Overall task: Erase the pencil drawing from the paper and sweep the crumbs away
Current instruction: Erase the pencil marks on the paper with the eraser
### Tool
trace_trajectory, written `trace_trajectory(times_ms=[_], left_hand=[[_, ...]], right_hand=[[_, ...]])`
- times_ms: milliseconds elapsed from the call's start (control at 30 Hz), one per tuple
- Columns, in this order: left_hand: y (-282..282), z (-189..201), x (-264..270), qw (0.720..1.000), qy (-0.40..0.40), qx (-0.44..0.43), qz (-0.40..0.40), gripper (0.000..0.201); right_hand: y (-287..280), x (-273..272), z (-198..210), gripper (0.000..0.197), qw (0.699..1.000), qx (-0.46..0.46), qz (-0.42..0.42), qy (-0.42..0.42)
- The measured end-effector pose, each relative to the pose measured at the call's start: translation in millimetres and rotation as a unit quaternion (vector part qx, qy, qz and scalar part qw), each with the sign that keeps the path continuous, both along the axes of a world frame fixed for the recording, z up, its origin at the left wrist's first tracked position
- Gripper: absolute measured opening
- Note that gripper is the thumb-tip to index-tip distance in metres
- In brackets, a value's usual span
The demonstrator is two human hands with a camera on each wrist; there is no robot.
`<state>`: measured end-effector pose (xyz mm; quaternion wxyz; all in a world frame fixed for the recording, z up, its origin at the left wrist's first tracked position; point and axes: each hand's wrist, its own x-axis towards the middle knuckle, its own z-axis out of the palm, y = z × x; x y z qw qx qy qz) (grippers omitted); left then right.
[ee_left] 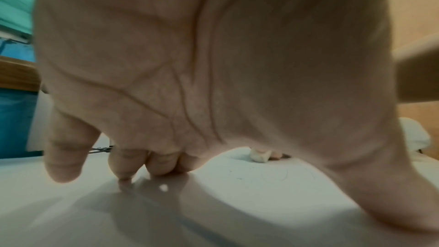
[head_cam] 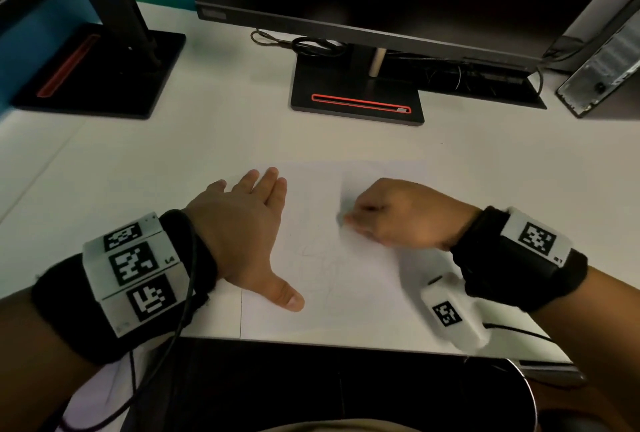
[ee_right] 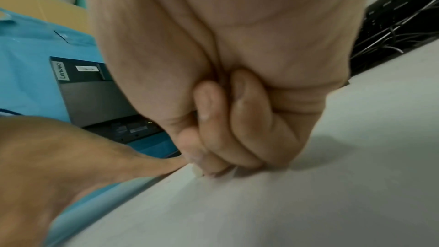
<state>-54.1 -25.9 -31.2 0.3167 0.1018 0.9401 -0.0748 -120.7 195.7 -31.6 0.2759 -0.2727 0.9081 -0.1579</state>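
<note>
A white sheet of paper (head_cam: 353,296) lies on the white desk (head_cam: 138,161) near its front edge, with a faint pencil drawing (head_cam: 322,265) at its middle. My left hand (head_cam: 256,223) presses flat on the sheet's left part, fingers straight and thumb spread. My right hand (head_cam: 349,220) is curled and pinches a small white eraser (head_cam: 341,218) against the paper above the drawing. In the left wrist view the eraser (ee_left: 259,155) shows past my palm (ee_left: 166,82), beyond faint pencil lines (ee_left: 280,174). In the right wrist view, curled fingers (ee_right: 213,138) hide most of the eraser (ee_right: 198,171).
A monitor on a black stand (head_cam: 356,99) is behind the paper, with cables (head_cam: 311,45) by it. A second black stand (head_cam: 97,75) sits at the back left. A computer case (head_cam: 602,75) is at the back right. The desk's front edge (head_cam: 311,343) runs just below the sheet.
</note>
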Motion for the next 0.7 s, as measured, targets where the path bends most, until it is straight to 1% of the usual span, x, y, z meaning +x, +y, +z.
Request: trace_trajectory(times_ms=[33, 100, 167, 267, 367, 433, 500, 533, 633, 700], left_hand=[[0, 0, 0, 1.000, -0.001, 0.001, 0.001, 0.160], [0, 1, 0, 1.000, -0.005, 0.002, 0.003, 0.160], [0, 1, 0, 1.000, -0.006, 0.003, 0.005, 0.161], [0, 0, -1, 1.000, 0.000, 0.001, 0.002, 0.161], [-1, 0, -1, 1.000, -0.004, 0.004, 0.003, 0.161], [-1, -1, -1, 1.000, -0.003, 0.006, 0.002, 0.162], [-1, -1, -1, 1.000, 0.000, 0.008, 0.002, 0.162], [-1, -1, -1, 1.000, 0.002, 0.008, 0.002, 0.162], [-1, -1, 0, 1.000, -0.001, 0.006, 0.002, 0.161], [0, -1, -1, 1.000, -0.001, 0.006, 0.003, 0.161]], right_hand=[[-2, 1, 1, 0.051, 1.000, 0.001, 0.002, 0.006], [-7, 7, 2, 0.051, 0.999, 0.014, 0.033, -0.023], [-8, 9, 2, 0.052, 0.998, 0.010, 0.037, -0.044], [-9, 3, 3, 0.052, 1.000, -0.005, 0.004, -0.006], [-14, 9, 2, 0.051, 0.999, 0.009, 0.036, -0.031], [-13, 6, 1, 0.052, 0.999, 0.003, 0.026, -0.032], [-13, 1, 0, 0.054, 1.000, -0.004, 0.001, -0.005], [-14, 1, 1, 0.053, 1.000, 0.000, 0.006, 0.003], [-21, 9, 2, 0.050, 0.998, 0.022, 0.046, -0.027], [-20, 5, 2, 0.052, 0.999, 0.010, 0.024, -0.025]])
